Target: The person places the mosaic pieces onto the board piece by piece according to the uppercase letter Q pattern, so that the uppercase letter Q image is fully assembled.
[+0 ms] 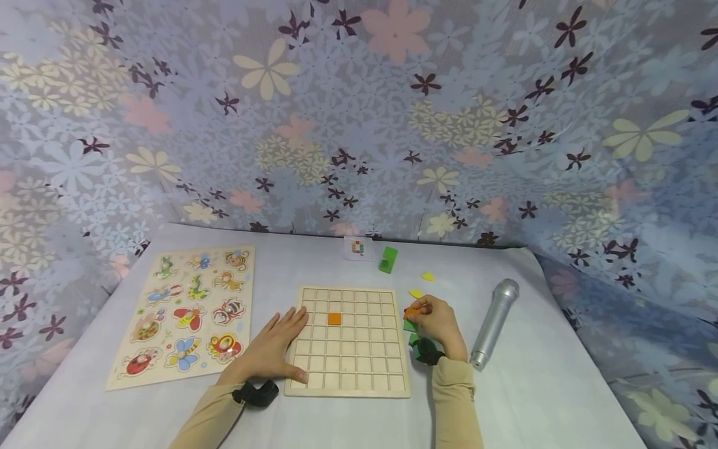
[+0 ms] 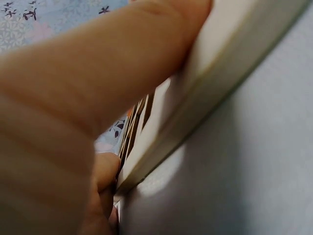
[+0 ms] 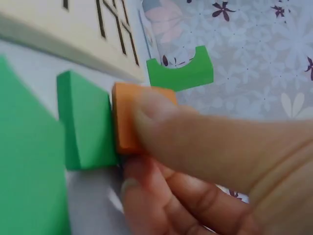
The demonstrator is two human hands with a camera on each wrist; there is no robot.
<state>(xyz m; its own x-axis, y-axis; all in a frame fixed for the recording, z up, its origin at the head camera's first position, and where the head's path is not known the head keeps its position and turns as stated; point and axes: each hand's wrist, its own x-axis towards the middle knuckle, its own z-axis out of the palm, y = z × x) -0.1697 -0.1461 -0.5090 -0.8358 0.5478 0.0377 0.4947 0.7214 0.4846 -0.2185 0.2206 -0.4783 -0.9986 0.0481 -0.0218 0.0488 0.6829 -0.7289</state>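
Note:
A wooden grid board (image 1: 348, 385) lies on the table with one orange square tile (image 1: 334, 319) in a cell near its upper left. My left hand (image 1: 275, 349) rests on the board's left side, fingers spread and thumb on the lower left corner. In the left wrist view the thumb (image 2: 146, 49) lies over the board's edge (image 2: 195, 98). Right of the board, my right hand (image 1: 437, 321) pinches an orange block (image 3: 128, 117) between thumb and fingers. Beside that block stands a green block (image 3: 90, 122), with a larger green piece (image 3: 29, 156) nearer the camera.
A green notched block (image 1: 388, 260) and yellow pieces (image 1: 428, 276) lie behind the right hand. At the back is a small pattern card (image 1: 358, 249). A silver microphone-like cylinder (image 1: 495, 324) lies at the right, and an insect picture puzzle board (image 1: 185, 312) at the left.

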